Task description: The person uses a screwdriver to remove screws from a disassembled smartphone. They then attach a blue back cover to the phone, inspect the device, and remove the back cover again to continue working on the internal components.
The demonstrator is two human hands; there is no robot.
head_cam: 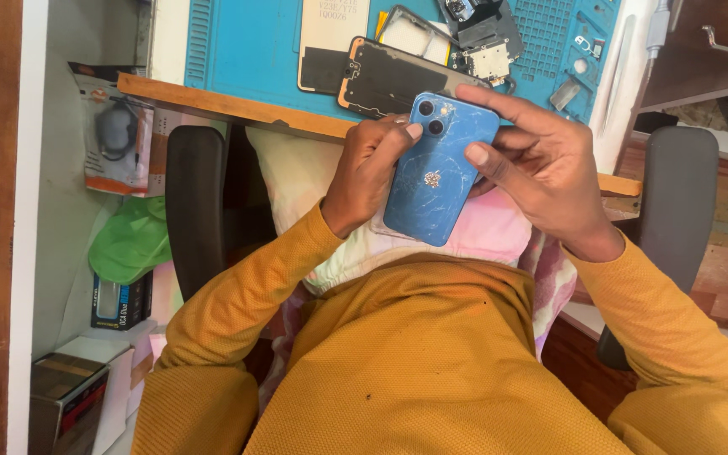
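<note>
Hands grip cracked blue glass-backed phone from both sides, maybe to steady it: left hand fingers curled on edge, right hand fingers pinching top.

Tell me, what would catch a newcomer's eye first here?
First the blue phone back with its cracked glass, held mid-picture between the left hand and right hand. Behind it, a blue work mat on the desk carries an opened phone frame and small loose parts.

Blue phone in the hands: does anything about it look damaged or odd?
Yes. The blue phone, held by the left hand and right hand, has a web of fine cracks across its back glass.
</note>
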